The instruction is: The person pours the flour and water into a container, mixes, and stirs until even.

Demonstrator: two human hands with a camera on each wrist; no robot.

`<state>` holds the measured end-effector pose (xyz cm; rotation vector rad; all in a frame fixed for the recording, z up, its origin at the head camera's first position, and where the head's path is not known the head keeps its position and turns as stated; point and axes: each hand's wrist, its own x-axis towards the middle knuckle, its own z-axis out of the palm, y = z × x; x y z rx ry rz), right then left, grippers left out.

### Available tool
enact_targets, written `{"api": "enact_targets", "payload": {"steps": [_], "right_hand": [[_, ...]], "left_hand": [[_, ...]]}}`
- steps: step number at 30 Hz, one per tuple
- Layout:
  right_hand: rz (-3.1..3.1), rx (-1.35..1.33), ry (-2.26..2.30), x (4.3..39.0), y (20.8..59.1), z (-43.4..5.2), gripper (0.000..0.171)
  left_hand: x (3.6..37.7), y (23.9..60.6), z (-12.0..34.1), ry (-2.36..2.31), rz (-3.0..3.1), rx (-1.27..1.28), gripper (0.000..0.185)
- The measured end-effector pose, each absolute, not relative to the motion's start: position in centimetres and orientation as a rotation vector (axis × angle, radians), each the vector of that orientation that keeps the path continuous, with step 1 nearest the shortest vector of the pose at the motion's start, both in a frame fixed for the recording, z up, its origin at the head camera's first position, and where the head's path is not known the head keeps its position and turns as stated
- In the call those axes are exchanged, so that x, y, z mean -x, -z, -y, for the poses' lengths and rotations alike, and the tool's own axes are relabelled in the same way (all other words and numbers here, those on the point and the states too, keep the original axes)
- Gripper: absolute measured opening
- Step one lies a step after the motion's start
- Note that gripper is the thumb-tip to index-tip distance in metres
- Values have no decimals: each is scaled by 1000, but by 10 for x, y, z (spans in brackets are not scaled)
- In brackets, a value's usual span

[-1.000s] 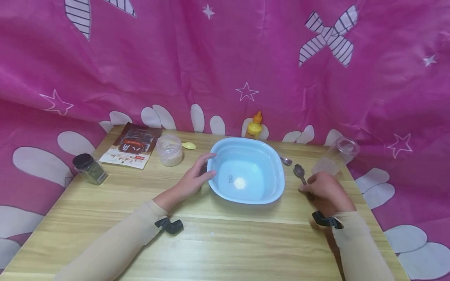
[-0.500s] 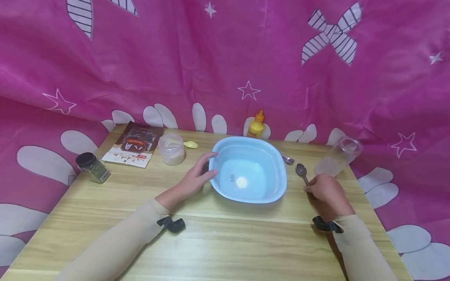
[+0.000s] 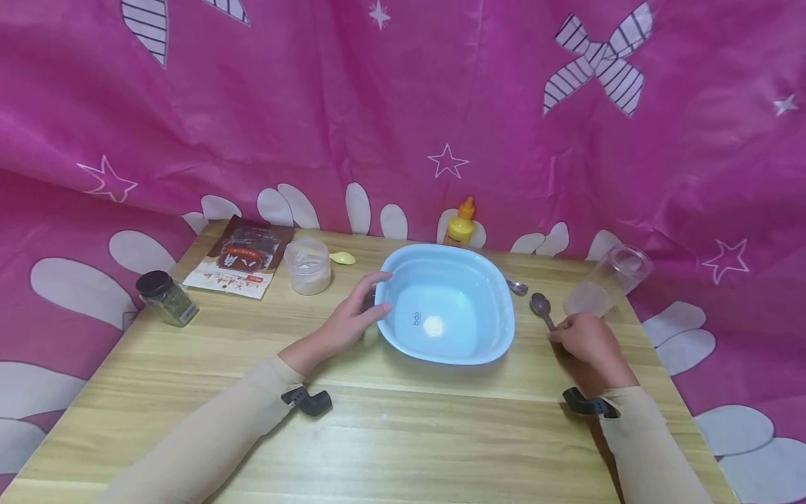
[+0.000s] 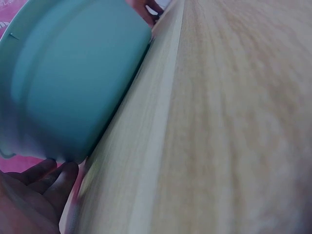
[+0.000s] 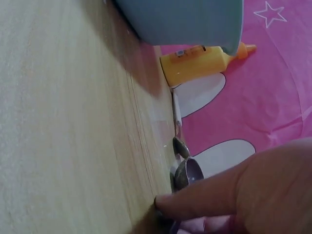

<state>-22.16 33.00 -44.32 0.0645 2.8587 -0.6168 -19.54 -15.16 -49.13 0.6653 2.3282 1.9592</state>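
Note:
A light blue plastic bowl (image 3: pixel 441 250) stands in the middle of the wooden table (image 3: pixel 403 434). My left hand (image 3: pixel 352 315) rests against its left side, thumb near the rim and fingers fairly straight. The left wrist view shows those fingers (image 4: pixel 48 178) at the bowl's (image 4: pixel 73 83) lower edge. My right hand (image 3: pixel 582 336) lies to the right of the bowl, its fingers curled over the handle of a metal spoon (image 3: pixel 539 304) that lies flat on the table. In the right wrist view the spoon's head (image 5: pixel 187 173) pokes out beyond my fingertip (image 5: pixel 165 202).
A yellow squeeze bottle (image 3: pixel 460 225) stands behind the bowl, with a second small spoon (image 3: pixel 515 286) nearby. A clear cup (image 3: pixel 607 280) leans at the right edge. On the left are a powder jar (image 3: pixel 307 266), a yellow scoop (image 3: pixel 342 258), a brown packet (image 3: pixel 239 262) and a black-lidded spice jar (image 3: pixel 165 297).

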Motion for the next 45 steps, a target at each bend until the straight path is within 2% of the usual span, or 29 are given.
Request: {"api": "enact_targets", "payload": {"steps": [23,38,45], "right_hand": [[-2576,-210,1258,230,451,-345,34],[-2528,-289,1493,228,440,-343,41],[-2492,-392,1723,228,439,-342,39]], "left_hand": [[195,489,151,-1960,-2330,-685,59],[195,489,151,-1954,-2332,-673,60],[195,489,151,-1940,-2357,-667,59]]}}
